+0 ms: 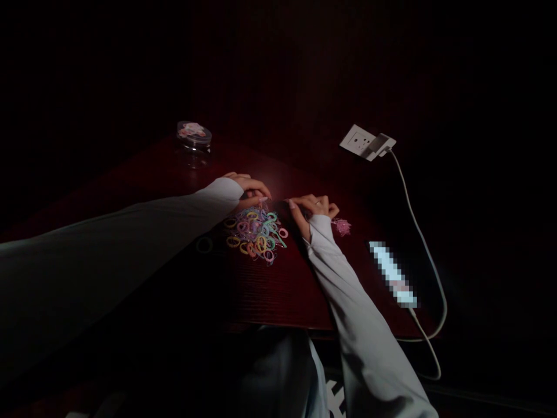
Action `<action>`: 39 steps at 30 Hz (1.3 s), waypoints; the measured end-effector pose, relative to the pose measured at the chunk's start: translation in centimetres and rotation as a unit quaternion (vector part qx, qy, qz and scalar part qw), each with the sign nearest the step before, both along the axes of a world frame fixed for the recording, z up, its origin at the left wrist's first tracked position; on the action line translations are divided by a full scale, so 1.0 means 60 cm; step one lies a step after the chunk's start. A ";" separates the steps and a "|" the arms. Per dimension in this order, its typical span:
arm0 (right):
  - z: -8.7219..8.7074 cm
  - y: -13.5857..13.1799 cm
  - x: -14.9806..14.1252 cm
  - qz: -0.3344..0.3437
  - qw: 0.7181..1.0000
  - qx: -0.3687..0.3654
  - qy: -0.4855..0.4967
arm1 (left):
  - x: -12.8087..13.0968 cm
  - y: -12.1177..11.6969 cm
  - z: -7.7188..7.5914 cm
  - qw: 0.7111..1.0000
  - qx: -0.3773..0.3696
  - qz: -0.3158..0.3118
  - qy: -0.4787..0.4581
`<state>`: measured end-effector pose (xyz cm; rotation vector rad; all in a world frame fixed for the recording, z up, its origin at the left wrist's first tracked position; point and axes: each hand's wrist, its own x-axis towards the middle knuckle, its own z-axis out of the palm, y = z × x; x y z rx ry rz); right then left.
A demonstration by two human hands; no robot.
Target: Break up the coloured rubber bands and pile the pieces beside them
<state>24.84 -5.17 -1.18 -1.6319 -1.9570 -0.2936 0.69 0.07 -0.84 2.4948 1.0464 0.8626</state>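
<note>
"Where are the bands (260, 239)?"
"In a pile on the table (291, 290), near the left hand (250, 187)."
"Does that or the right hand (317, 205) grip anything?"
"Too dark; I can't tell for either."

No legible text; phone screen (393, 274) pixelated, jar lid (194, 132) unclear.
</note>
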 end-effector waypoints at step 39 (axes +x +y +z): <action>0.031 -0.022 0.116 -0.056 0.993 0.011 -0.103 | -0.008 -0.019 0.024 0.997 -0.026 0.020 -0.072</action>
